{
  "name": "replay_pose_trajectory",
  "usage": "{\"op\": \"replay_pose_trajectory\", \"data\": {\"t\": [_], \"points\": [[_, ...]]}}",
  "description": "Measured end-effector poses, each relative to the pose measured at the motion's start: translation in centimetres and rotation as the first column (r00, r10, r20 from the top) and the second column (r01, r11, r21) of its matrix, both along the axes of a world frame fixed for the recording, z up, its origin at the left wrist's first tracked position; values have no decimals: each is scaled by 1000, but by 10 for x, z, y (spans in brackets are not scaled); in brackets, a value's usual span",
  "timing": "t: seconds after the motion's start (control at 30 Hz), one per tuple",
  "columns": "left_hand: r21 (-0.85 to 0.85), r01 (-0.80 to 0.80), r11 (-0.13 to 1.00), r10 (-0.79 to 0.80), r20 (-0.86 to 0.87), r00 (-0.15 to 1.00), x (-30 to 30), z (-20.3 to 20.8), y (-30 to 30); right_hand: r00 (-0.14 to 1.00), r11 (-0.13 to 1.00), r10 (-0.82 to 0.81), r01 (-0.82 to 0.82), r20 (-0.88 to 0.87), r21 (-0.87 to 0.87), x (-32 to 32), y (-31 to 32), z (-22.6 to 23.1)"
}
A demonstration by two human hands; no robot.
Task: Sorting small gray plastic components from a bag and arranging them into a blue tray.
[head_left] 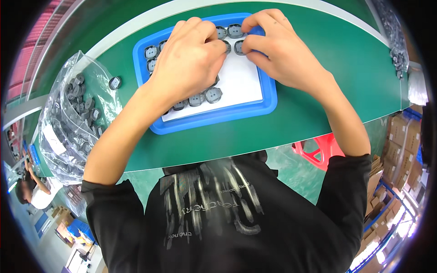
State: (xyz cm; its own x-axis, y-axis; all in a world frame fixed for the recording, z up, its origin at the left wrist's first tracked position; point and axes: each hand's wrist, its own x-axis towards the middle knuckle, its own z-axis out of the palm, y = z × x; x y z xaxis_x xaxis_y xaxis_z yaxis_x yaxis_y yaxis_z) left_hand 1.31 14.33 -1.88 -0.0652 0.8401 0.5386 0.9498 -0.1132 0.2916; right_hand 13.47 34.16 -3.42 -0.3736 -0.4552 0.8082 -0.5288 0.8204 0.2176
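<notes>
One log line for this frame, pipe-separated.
left hand: over blue tray | right hand: at gray part | tray: gray parts on white sheet | clear bag: left of tray, holds gray parts

Best free room: bare white sheet [243, 82] toward the blue tray's [273, 105] right edge and near right corner; low parts [213, 94] in the near row stop short of that corner. Left hand [191, 54] covers the tray's middle and far edge; right hand [277, 50] blocks its far right corner. Left forearm [123, 132] cuts across the tray's left edge. Open desk [318, 116] strip along its near edge, and more beyond the right forearm [341, 113]. Desk's left end: clear bag [68, 132] in the way, plus one loose part [115, 83] beside it.
</notes>
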Motion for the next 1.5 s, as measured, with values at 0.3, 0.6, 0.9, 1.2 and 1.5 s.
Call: {"op": "replay_pose_trajectory", "data": {"t": [0.3,0.6,0.9,1.2,1.5], "points": [[-63,-29,998,30,15,999,-7,6,-6,675,938,-104,312,731,-154,11,-26,44],[-483,-501,718,546,-56,836,-81,73,-150,740,937,36,209,672,-280,-20,-60,64],[-511,-572,642,542,-225,810,-80,64,-227,582,997,78,-59,810,-53,-142,-190,41],[-407,-574,711,534,-219,817,-72,48,-249,569,885,367,31,736,-465,-135,-150,97],[-479,-624,618,526,-339,780,-66,38,-231,280,465,-180,869,943,-169,50,35,48]]}}
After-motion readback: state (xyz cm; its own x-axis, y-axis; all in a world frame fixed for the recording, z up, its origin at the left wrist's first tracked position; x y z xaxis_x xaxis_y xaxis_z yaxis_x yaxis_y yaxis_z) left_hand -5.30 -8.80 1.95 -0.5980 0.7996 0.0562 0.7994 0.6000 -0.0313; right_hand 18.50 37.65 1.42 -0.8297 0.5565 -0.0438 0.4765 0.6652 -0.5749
